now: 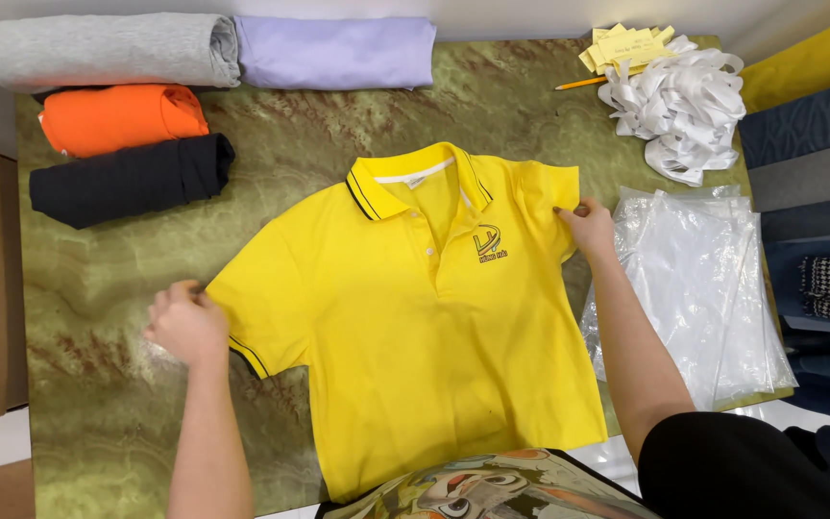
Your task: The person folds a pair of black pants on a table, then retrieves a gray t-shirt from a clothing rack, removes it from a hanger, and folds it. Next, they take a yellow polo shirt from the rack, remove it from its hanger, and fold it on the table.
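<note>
Head view: left hand (pixel 184 322) and right hand (pixel 589 227) each pinched a sleeve of the yellow shirt (pixel 415 317); even outward tension would have flattened it.

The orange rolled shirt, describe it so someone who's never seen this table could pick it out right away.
Start at the green marbled table and look to its far left corner, where four rolled garments lie. The orange rolled shirt sits in the middle of the left stack, below the grey roll and above the black roll. It is the only bright orange one.
</note>
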